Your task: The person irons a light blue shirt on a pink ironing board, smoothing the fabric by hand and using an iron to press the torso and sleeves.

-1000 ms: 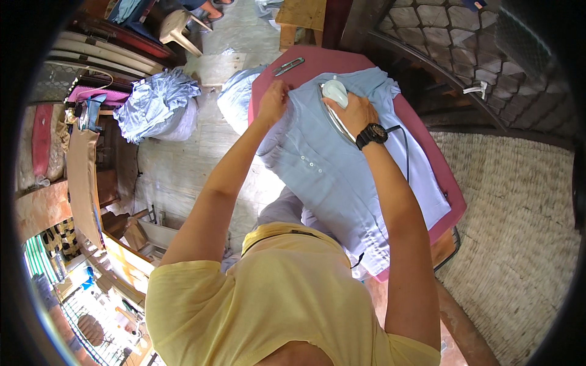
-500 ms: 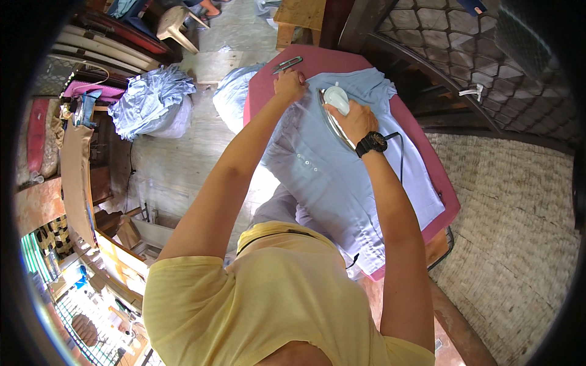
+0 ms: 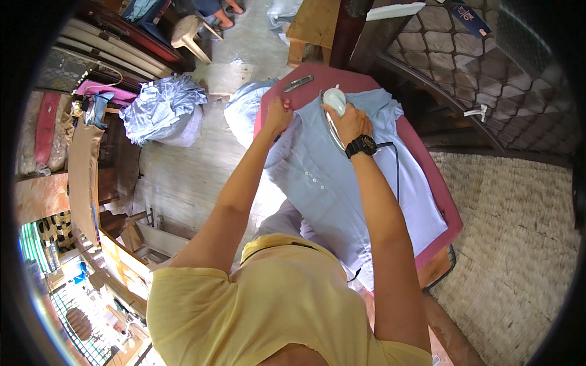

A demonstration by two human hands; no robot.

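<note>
A light blue buttoned shirt point(image 3: 332, 168) is spread over a pink-covered ironing board point(image 3: 360, 78). My right hand point(image 3: 354, 124) is closed around the handle of a white and pale green clothes iron point(image 3: 334, 102), which rests on the upper part of the shirt. A black cord point(image 3: 398, 165) trails from it past my wrist. At the shirt's left edge my left hand point(image 3: 279, 116) is closed, the fingers curled on the cloth; their tips are partly hidden. A small flat metal piece point(image 3: 298, 83) lies on the board beyond my left hand.
Pale blue clothes point(image 3: 247, 100) are bundled against the board's left side. Farther left is a bigger heap of blue garments point(image 3: 163, 107). A plastic stool point(image 3: 190, 36), a wooden bench point(image 3: 312, 27) and another person's feet point(image 3: 229, 18) are at the back. A metal lattice gate point(image 3: 458, 73) stands right.
My left hand has moved nearer to me and left along the shirt's edge, away from the metal piece. The iron has slid farther up the shirt. The whole view has shifted slightly.
</note>
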